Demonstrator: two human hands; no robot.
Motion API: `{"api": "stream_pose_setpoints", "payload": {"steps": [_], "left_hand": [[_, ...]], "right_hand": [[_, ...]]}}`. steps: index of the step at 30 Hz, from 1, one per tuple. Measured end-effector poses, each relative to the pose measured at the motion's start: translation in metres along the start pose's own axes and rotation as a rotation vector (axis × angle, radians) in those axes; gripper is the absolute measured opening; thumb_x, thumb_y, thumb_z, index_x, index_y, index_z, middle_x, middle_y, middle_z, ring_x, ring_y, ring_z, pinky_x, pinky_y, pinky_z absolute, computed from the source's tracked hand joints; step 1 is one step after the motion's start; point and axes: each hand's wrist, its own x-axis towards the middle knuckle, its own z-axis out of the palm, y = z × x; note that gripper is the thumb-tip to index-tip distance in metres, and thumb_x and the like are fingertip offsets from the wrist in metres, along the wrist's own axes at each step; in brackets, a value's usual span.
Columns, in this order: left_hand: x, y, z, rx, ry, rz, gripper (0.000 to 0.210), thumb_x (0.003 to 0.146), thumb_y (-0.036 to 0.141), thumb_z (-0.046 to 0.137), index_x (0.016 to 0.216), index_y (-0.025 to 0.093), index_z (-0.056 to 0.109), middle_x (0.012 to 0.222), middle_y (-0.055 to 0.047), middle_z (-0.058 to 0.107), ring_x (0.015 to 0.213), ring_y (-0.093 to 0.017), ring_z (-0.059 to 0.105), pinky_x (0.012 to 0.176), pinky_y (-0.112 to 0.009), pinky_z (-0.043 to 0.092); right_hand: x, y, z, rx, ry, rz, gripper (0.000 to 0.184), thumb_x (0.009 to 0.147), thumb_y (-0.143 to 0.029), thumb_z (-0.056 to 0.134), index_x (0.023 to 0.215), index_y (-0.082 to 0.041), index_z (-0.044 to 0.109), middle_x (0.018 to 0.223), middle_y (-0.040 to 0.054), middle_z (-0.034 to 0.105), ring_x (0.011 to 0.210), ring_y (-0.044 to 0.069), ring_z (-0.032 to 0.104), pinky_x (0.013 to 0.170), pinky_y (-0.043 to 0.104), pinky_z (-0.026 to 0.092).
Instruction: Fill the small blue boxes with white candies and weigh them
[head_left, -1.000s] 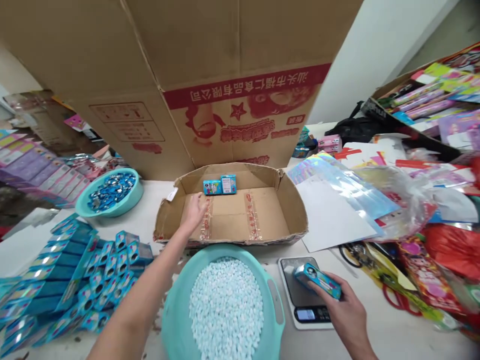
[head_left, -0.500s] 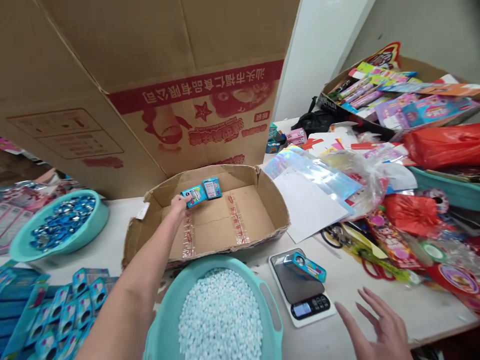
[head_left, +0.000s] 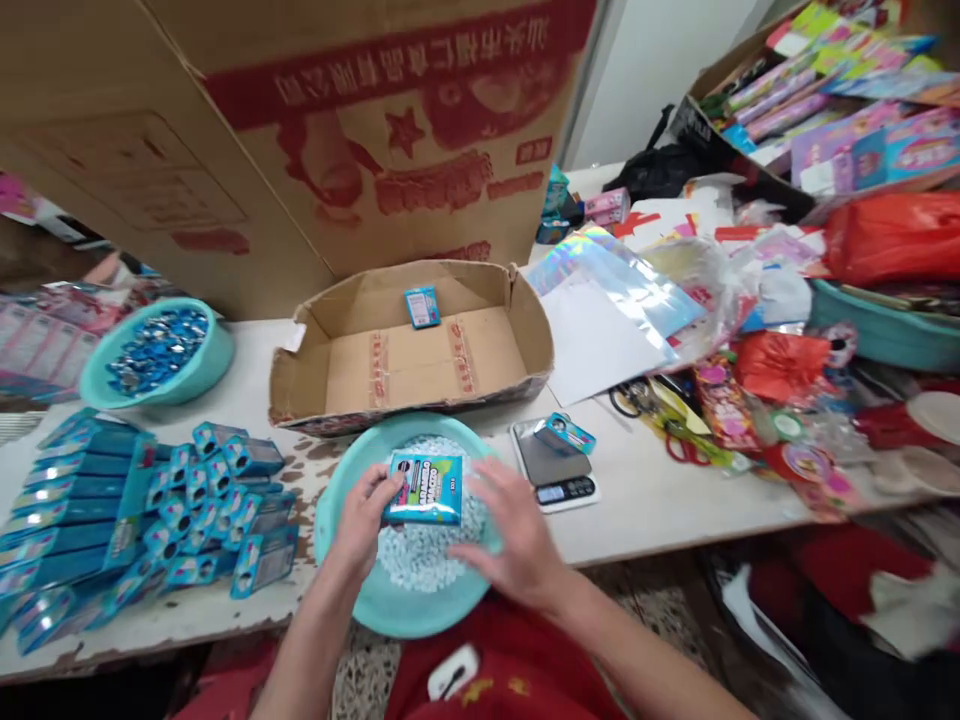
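Now clamps blue candy carton (head_left: 429, 489) in left hand (head_left: 363, 517), out of cardboard tray (head_left: 420, 370), within reach of right hand (head_left: 521, 530), apparently open-fingered.

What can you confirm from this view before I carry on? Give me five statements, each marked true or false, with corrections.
1. The left hand holds a blue carton above the basin. True.
2. The cardboard tray holds three packs. False: it holds one pack.
3. A small blue box lies on the scale. True.
4. The right hand is on the scale. False: it is beside the carton.
5. The bowl stands left of the tray. True.
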Motion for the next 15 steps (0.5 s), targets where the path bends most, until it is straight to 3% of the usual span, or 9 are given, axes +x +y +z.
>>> {"api": "stream_pose_setpoints", "payload": {"steps": [1, 3, 5, 6, 8, 10, 13, 15], "left_hand": [[-0.012, -0.01, 0.006, 0.052, 0.016, -0.021, 0.03, 0.07, 0.042, 0.069, 0.071, 0.019, 0.051, 0.058, 0.005, 0.047, 0.05, -0.009, 0.044, 0.041, -0.018, 0.035], [-0.03, -0.026, 0.012, 0.151, -0.04, -0.048, 0.03, 0.069, 0.045, 0.069, 0.074, 0.019, 0.053, 0.059, 0.004, 0.049, 0.052, -0.01, 0.047, 0.044, -0.02, 0.039], [-0.033, -0.04, 0.008, 0.215, -0.047, -0.04, 0.034, 0.073, 0.049, 0.063, 0.091, 0.021, 0.057, 0.071, 0.0, 0.059, 0.061, -0.015, 0.055, 0.053, -0.025, 0.047], [-0.028, -0.047, 0.004, 0.257, 0.009, -0.017, 0.039, 0.075, 0.051, 0.059, 0.1, 0.022, 0.055, 0.082, -0.003, 0.063, 0.07, -0.019, 0.059, 0.06, -0.03, 0.05], [-0.004, -0.062, -0.006, 0.438, 0.182, 0.088, 0.044, 0.079, 0.052, 0.054, 0.111, 0.022, 0.051, 0.106, -0.009, 0.062, 0.095, -0.026, 0.059, 0.078, -0.04, 0.05], [0.031, -0.08, -0.006, 0.746, 0.284, 0.23, 0.043, 0.081, 0.048, 0.052, 0.114, 0.021, 0.052, 0.123, -0.013, 0.054, 0.116, -0.029, 0.048, 0.096, -0.046, 0.04], [0.078, -0.106, 0.019, 1.05, 0.319, 0.334, 0.046, 0.084, 0.043, 0.048, 0.124, 0.02, 0.049, 0.136, -0.014, 0.044, 0.128, -0.031, 0.034, 0.107, -0.048, 0.026], [0.091, -0.116, 0.047, 1.112, 0.285, 0.331, 0.045, 0.084, 0.044, 0.049, 0.124, 0.023, 0.05, 0.136, -0.012, 0.044, 0.126, -0.032, 0.034, 0.105, -0.05, 0.026]], "right_hand": [[-0.006, -0.004, 0.009, -0.01, -0.13, -0.028, 0.078, 0.07, -0.039, 0.074, 0.137, -0.022, 0.038, 0.137, 0.0136, 0.046, 0.128, 0.035, 0.039, 0.104, 0.055, 0.035], [-0.018, -0.006, 0.026, -0.021, -0.26, 0.019, 0.089, 0.065, -0.029, 0.077, 0.141, -0.017, 0.032, 0.14, 0.0168, 0.042, 0.128, 0.037, 0.037, 0.105, 0.056, 0.033], [-0.027, 0.001, 0.037, 0.05, -0.268, 0.136, 0.086, 0.066, -0.022, 0.074, 0.14, -0.015, 0.032, 0.136, 0.018, 0.045, 0.124, 0.034, 0.044, 0.102, 0.051, 0.038], [-0.029, 0.007, 0.038, 0.116, -0.241, 0.195, 0.081, 0.068, -0.022, 0.072, 0.139, -0.015, 0.034, 0.134, 0.0168, 0.048, 0.121, 0.032, 0.047, 0.101, 0.048, 0.041], [-0.031, 0.018, 0.034, 0.275, -0.162, 0.262, 0.07, 0.073, -0.028, 0.069, 0.135, -0.019, 0.04, 0.128, 0.0125, 0.053, 0.117, 0.026, 0.051, 0.099, 0.041, 0.044], [-0.032, 0.027, 0.029, 0.411, -0.077, 0.253, 0.059, 0.075, -0.033, 0.069, 0.129, -0.022, 0.047, 0.122, 0.0095, 0.057, 0.113, 0.023, 0.053, 0.098, 0.038, 0.044], [-0.034, 0.034, 0.027, 0.536, 0.017, 0.259, 0.052, 0.073, -0.038, 0.07, 0.119, -0.02, 0.055, 0.111, 0.0089, 0.058, 0.106, 0.023, 0.055, 0.095, 0.037, 0.046], [-0.038, 0.037, 0.03, 0.584, 0.056, 0.323, 0.048, 0.073, -0.041, 0.069, 0.114, -0.019, 0.057, 0.107, 0.0087, 0.058, 0.102, 0.023, 0.056, 0.093, 0.038, 0.046]]}}
